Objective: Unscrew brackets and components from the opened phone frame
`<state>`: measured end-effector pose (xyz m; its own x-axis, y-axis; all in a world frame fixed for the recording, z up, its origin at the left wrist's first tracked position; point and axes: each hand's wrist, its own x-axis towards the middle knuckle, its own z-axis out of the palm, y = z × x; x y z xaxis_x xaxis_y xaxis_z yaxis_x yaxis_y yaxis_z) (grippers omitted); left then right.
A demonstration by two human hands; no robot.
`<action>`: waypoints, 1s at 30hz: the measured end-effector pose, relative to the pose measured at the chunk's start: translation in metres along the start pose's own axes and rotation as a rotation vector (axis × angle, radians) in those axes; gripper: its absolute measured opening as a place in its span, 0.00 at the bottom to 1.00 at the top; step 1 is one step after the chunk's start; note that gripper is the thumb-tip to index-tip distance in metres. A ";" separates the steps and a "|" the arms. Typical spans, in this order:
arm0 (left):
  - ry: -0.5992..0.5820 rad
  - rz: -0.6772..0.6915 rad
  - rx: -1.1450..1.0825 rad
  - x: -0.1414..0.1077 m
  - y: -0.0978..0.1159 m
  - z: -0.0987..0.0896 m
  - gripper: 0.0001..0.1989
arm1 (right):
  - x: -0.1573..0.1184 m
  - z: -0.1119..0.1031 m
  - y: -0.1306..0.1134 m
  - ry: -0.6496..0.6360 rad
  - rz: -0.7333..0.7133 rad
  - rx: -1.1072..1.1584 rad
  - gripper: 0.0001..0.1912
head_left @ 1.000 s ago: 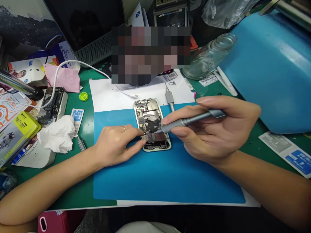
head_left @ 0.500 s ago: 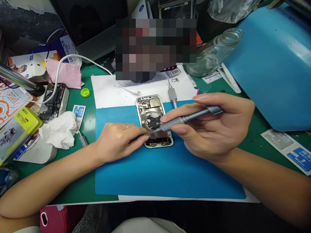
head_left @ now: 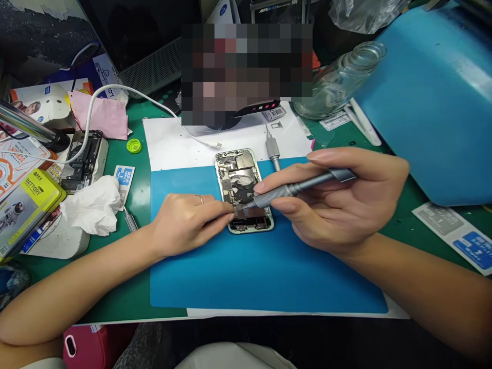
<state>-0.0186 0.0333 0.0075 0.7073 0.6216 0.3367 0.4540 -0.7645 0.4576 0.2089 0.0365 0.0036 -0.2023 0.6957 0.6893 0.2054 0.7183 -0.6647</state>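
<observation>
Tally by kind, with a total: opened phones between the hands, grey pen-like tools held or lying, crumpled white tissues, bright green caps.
Opened phone between left hand and right hand: 1
Grey pen-like tools: 3
Crumpled white tissue: 1
Bright green cap: 1
Total: 6

Opened phone (head_left: 244, 180): pale green frame, internals bared, flat across far edge of blue mat (head_left: 246, 279). Slim grey tool (head_left: 300, 187): knurled grip, slanted, tip at phone's near half.

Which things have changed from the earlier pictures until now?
The left hand drew its thumb and index finger closer together at the left edge of the open phone; whether they pinch anything is unclear. The right hand still holds the grey tool over the phone, which stayed in place.
</observation>
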 end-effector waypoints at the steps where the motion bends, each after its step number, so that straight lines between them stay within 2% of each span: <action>1: 0.002 0.001 -0.003 0.000 0.000 0.000 0.09 | 0.001 0.000 0.003 0.000 -0.057 0.018 0.29; 4: 0.012 0.004 -0.024 0.001 0.000 0.000 0.08 | 0.005 0.000 0.010 0.008 -0.179 0.059 0.33; 30: 0.006 0.000 -0.049 0.001 0.000 0.000 0.08 | 0.004 0.001 0.009 0.013 -0.181 0.070 0.34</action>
<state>-0.0182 0.0339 0.0076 0.7041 0.6228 0.3411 0.4271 -0.7552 0.4972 0.2094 0.0455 0.0001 -0.2170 0.5555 0.8027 0.0997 0.8306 -0.5478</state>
